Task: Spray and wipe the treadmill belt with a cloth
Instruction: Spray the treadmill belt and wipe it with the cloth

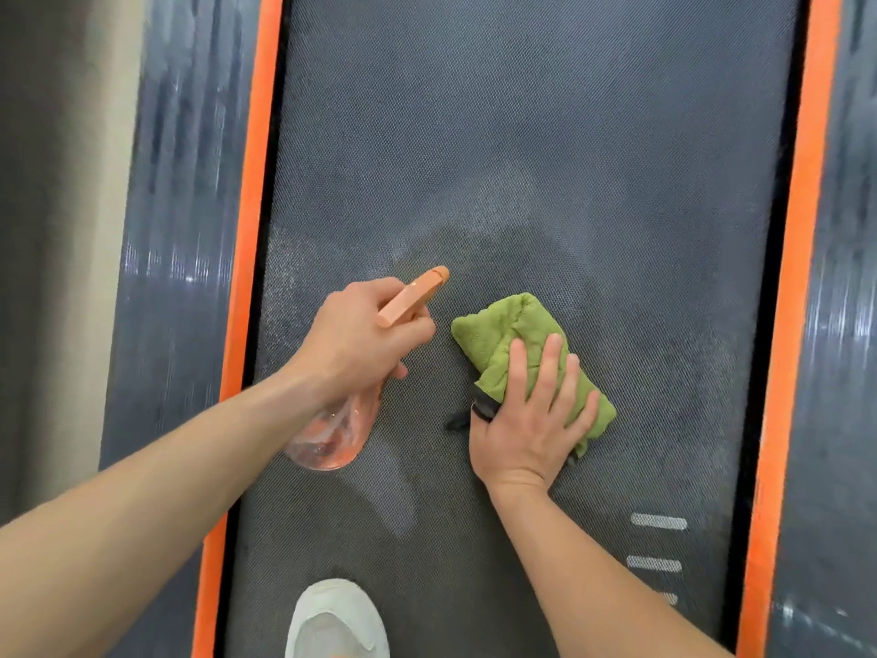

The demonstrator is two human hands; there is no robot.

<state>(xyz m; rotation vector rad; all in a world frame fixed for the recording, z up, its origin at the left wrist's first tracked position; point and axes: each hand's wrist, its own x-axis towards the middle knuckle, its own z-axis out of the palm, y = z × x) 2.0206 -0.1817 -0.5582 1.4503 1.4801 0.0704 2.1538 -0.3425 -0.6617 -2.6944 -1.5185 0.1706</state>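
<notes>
Cloth (pixel 517 344) flat on treadmill belt (pixel 545 135), long axis diagonal, right hand (pixel 531 420) pressing it, fingers spread. Left hand (pixel 360 339) just beside, wrapped round spray bottle (pixel 341 429), nozzle aimed up-belt. Hazy unwiped stretch lies ahead.

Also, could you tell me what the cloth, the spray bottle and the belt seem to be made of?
The cloth looks like microfibre or terry: green, matte, fuzzy nap. The spray bottle seems plastic: see-through orange-tinted body, glossy, opaque orange head. The belt is probably rubber or PVC: dark grey, fine dimpled texture.
</notes>
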